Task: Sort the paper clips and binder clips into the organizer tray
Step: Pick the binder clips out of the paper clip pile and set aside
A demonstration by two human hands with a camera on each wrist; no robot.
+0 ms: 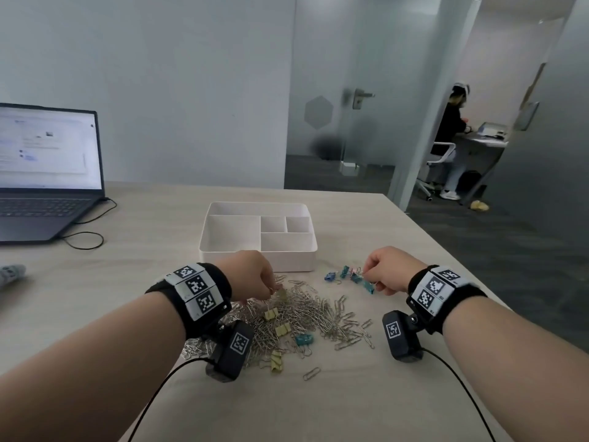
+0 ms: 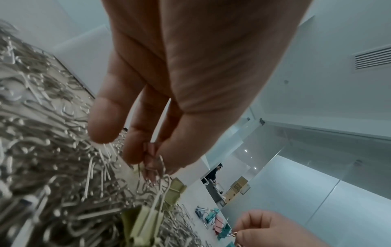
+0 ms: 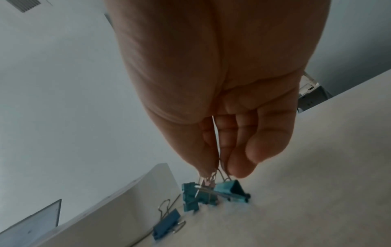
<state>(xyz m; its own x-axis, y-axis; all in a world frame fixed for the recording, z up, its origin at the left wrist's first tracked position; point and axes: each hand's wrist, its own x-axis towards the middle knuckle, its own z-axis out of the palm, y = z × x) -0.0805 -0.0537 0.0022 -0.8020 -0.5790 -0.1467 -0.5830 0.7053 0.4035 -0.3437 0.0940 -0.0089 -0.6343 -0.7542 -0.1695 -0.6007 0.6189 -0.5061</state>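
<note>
A heap of silver paper clips (image 1: 306, 314) lies on the table with yellow binder clips (image 1: 282, 330) and a teal one (image 1: 304, 339) mixed in. My left hand (image 1: 271, 290) hovers over the heap's far side. In the left wrist view the left hand (image 2: 152, 158) pinches a small pink binder clip (image 2: 150, 150) between thumb and finger. My right hand (image 1: 366, 274) is at a cluster of blue, teal and pink binder clips (image 1: 347, 277). Seen from the wrist, the right hand (image 3: 217, 172) pinches the wire handles of a teal binder clip (image 3: 229, 188). The white organizer tray (image 1: 210, 244) stands just beyond, its compartments bare.
An open laptop (image 1: 47, 173) with a cable stands at the far left. The table's right edge (image 1: 462, 266) runs close to my right wrist. A blue binder clip (image 3: 167, 224) lies by the tray wall (image 3: 127, 208). A person sits at a desk (image 1: 452, 129) behind glass.
</note>
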